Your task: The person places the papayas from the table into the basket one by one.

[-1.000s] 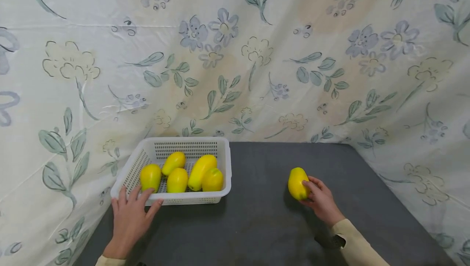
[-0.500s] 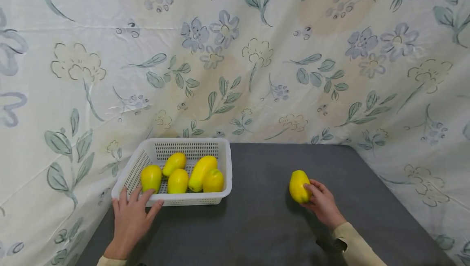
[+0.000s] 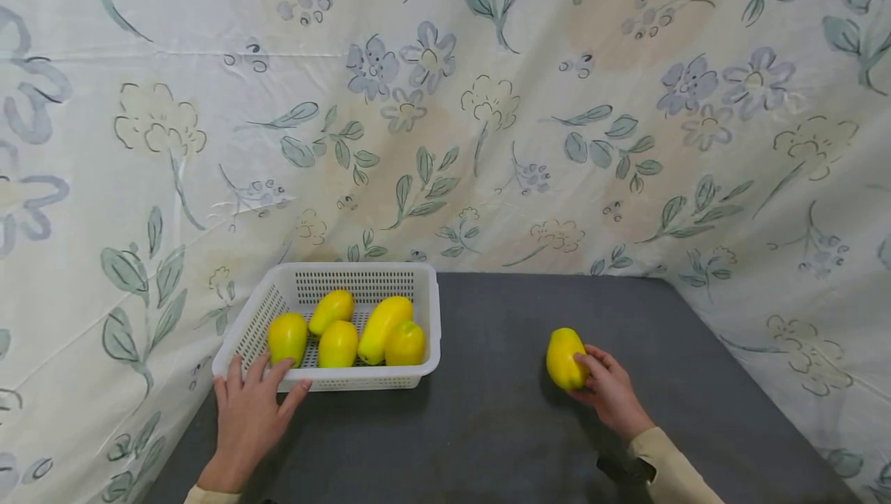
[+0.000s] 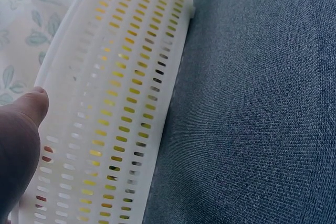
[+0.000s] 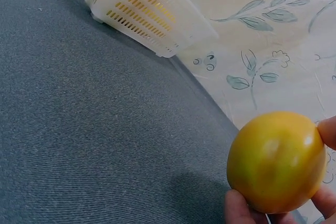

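In the head view, my right hand (image 3: 612, 396) pinches a yellow oval fruit (image 3: 566, 359) by its right side, over the right part of the dark table. The right wrist view shows the smooth fruit (image 5: 276, 162) between thumb and fingers. At left stands a white perforated plastic basket (image 3: 323, 380) holding several similar yellow fruits (image 3: 338, 345). My left hand (image 3: 248, 420) grips its near-left rim, fingers over the edge and thumb outside. Up close in the left wrist view, the thumb (image 4: 34, 106) lies against the basket wall (image 4: 118, 103).
Under everything lies a dark grey cloth-covered table (image 3: 487, 427). Behind it and along both sides hangs a pale floral curtain (image 3: 445, 202). A wide stretch of table separates the basket from the held fruit.
The fruit in my right hand has turned a little and come slightly nearer to me. My left hand keeps its place on the basket rim. The head view has shifted slightly.
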Tool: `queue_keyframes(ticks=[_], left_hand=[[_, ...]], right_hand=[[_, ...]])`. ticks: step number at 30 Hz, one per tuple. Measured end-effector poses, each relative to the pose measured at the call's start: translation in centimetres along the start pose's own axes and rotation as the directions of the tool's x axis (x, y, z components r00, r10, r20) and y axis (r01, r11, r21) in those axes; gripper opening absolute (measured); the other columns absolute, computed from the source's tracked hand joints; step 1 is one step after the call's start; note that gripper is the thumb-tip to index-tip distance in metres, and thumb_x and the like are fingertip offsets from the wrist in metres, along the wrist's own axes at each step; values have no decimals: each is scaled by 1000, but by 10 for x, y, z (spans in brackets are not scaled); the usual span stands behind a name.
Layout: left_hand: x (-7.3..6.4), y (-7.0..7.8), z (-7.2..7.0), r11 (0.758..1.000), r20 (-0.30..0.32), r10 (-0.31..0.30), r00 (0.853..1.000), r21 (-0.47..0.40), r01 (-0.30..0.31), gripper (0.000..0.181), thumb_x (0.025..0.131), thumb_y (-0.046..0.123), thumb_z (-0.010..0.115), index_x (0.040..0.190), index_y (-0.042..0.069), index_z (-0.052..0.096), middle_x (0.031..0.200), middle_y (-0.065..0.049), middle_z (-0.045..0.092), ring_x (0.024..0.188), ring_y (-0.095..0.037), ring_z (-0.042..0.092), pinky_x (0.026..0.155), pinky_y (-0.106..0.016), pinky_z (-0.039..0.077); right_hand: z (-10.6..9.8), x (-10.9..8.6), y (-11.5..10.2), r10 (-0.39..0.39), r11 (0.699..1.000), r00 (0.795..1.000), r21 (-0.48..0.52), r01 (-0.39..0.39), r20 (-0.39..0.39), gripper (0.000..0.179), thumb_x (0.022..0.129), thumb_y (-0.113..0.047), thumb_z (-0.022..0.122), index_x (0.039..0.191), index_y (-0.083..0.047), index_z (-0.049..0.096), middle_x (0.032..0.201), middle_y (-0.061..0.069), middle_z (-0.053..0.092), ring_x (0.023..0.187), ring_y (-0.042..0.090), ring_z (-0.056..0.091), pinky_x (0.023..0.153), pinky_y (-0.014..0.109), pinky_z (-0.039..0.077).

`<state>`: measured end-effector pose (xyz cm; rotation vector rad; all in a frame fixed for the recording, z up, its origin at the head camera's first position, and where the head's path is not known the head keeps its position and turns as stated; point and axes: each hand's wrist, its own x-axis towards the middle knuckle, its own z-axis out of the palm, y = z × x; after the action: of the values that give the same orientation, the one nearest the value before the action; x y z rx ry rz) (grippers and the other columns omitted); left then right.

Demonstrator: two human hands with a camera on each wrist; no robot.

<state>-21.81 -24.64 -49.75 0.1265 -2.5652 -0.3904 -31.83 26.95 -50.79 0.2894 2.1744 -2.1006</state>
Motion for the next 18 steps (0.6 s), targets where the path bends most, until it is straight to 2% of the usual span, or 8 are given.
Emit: queue_keyframes(ticks=[11, 18], left_hand=[[0, -1, 1, 1000, 3, -8, 1000, 0, 8, 49, 89, 39, 74, 122, 3, 68, 138, -34, 53, 137, -64, 26, 107, -82, 14], [0, 0, 1, 1000, 3, -13, 1000, 3, 13, 49, 89, 39, 74, 122, 3, 68, 138, -34, 52, 137, -64, 26, 107, -82, 14]], right_hand=[[8, -3, 1, -20, 1000, 1000, -2, 20, 3, 74, 106, -40, 51, 159, -2, 16, 157, 25, 27, 104, 18, 59, 85, 35, 59], [23, 1, -10, -58, 998, 996, -3, 58, 69, 73, 107, -40, 51, 161, -5, 15, 160, 24, 24, 114, 19, 59, 91, 36, 58]])
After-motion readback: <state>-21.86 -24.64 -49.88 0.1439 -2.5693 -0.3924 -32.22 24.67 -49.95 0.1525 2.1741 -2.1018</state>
